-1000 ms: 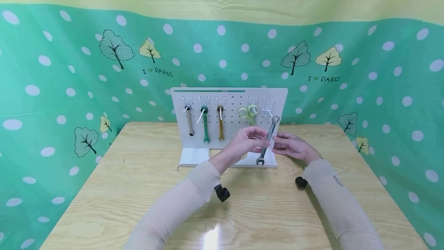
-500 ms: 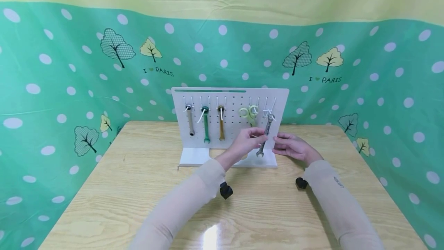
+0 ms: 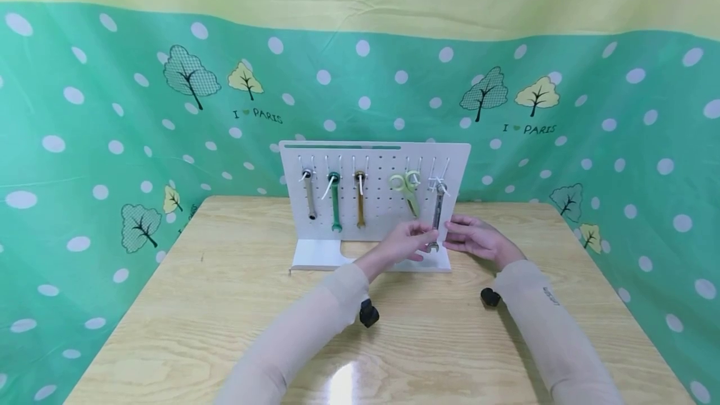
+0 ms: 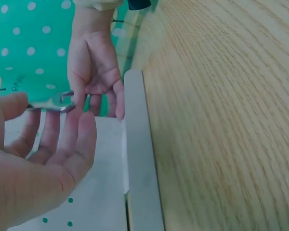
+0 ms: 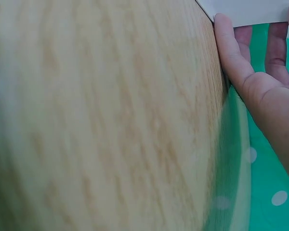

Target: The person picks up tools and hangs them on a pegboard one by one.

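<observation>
A silver combination wrench (image 3: 438, 208) is at the rightmost hook of a white pegboard (image 3: 382, 220), its ring end up at the hook and its open end down. My left hand (image 3: 406, 241) pinches it near the lower end; in the left wrist view the thumb lies on one side of the wrench's open end (image 4: 62, 102) and fingers on the other. At the board's right edge is my right hand (image 3: 474, 239). The right wrist view has its thumb (image 5: 227, 41) at the board's corner, with other fingers passing behind the board.
Left of the wrench hang light-green scissors (image 3: 409, 189). Farther left are a brown-gold wrench (image 3: 360, 205), a green wrench (image 3: 335, 205) and a grey wrench (image 3: 310, 197) on white hooks. The board stands on a wooden table (image 3: 236, 305) before a green dotted curtain (image 3: 360, 80).
My left hand has brought the wrench's ring end back to the right hook, then slid down toward its lower end. The wrench now hangs straighter. My right hand has stayed at the board's edge.
</observation>
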The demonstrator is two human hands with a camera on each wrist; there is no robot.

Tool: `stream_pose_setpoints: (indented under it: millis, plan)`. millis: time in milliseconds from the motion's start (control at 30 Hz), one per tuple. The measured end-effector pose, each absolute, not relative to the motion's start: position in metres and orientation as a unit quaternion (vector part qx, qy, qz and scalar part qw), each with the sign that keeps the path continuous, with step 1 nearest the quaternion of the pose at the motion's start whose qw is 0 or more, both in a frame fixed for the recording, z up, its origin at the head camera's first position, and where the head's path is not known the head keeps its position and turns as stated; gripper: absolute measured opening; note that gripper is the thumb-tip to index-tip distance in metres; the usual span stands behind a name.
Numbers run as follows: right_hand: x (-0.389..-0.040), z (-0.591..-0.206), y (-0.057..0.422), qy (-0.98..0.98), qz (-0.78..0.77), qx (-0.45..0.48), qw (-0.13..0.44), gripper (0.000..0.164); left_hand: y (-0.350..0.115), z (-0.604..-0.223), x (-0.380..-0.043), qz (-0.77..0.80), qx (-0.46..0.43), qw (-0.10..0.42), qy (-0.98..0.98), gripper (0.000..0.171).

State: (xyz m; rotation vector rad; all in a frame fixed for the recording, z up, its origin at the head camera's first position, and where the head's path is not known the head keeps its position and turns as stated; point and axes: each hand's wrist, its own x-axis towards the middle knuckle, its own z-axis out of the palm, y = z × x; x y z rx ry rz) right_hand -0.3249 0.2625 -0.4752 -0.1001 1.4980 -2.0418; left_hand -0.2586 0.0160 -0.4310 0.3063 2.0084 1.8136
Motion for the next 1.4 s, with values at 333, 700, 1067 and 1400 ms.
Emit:
stream_pose_setpoints:
  millis: [333, 700, 1067, 1400]
  plan:
    - [-0.320, -0.474, 0.262, 0.564, -0.769, -0.036, 0.300, 0.027, 0.019, -0.440, -0.262, 0.633, 0.009, 0.206, 0.746, 0.052]
    - [-0.330, -0.471, 0.266, 0.581, -0.762, -0.023, 0.285, 0.068, -0.042, -0.441, -0.265, 0.501, 0.150, 0.189, 0.831, 0.046]
    - [-0.321, -0.469, 0.275, 0.630, -0.734, -0.047, 0.250, 0.018, -0.162, -0.432, -0.231, 0.400, 0.204, 0.044, 0.892, 0.030]
    - [-0.303, -0.422, 0.291, 0.908, -0.387, -0.140, 0.079, 0.043, -0.257, -0.423, -0.201, 0.322, 0.169, -0.070, 0.929, 0.026]
